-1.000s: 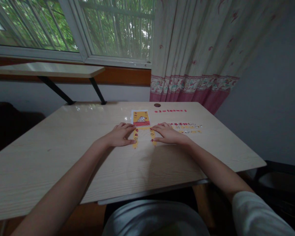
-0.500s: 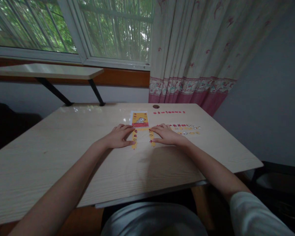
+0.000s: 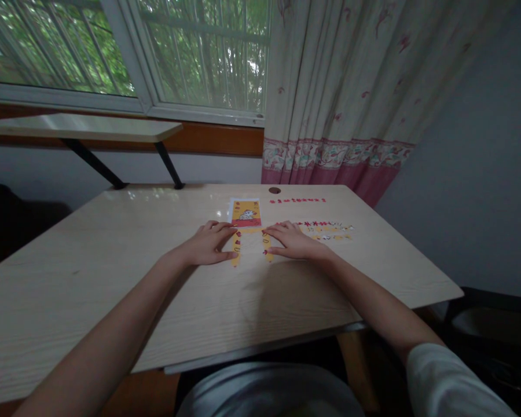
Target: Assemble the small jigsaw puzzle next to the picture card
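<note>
On the table lies a partly joined jigsaw puzzle frame, its yellow top strip (image 3: 252,230) running into a left side strip (image 3: 235,260) and a right side strip (image 3: 268,256). Bare wood shows between the sides. My left hand (image 3: 208,243) rests with fingers apart against the left strip, thumb low and fingertips near the top corner. Mirroring it, my right hand (image 3: 293,240) touches the right strip with thumb and fingers spread. Just beyond the frame is a picture card (image 3: 246,214) showing a white animal on yellow and red.
A row of red puzzle pieces (image 3: 298,201) lies at the back right. More red, white and yellow loose pieces (image 3: 330,229) lie in rows beyond my right hand. A raised shelf (image 3: 113,128) stands at the back left; a cable hole (image 3: 275,190) pierces the table's far edge.
The whole view has shifted very slightly. Both hands keep their places on the side strips, with no piece visibly moved.
</note>
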The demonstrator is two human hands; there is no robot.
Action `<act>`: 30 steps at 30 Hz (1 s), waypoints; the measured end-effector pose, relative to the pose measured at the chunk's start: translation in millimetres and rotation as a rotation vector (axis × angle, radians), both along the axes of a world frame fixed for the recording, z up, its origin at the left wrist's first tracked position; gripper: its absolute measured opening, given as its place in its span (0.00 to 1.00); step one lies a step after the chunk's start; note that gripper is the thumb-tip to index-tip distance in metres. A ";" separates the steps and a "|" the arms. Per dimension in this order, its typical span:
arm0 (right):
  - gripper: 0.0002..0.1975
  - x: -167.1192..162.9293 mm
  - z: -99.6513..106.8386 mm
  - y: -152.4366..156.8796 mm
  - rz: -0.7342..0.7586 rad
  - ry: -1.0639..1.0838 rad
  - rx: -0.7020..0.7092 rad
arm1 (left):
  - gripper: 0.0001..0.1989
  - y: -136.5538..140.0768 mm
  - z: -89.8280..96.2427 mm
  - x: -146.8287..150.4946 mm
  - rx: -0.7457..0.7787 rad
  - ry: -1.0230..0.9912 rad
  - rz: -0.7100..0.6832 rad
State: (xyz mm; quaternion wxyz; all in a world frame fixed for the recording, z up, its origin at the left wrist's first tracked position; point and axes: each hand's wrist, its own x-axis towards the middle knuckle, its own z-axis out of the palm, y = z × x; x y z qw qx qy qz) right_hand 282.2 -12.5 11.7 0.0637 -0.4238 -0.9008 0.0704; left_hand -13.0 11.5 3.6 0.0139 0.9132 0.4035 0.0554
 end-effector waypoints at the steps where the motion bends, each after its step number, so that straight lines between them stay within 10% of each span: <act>1: 0.35 0.0 0.0 0.0 0.002 -0.001 -0.001 | 0.39 0.0 -0.1 -0.1 0.005 -0.001 -0.003; 30: 0.36 -0.7 0.5 -0.6 0.003 -0.015 -0.005 | 0.37 -0.3 0.6 -0.9 0.007 -0.005 0.004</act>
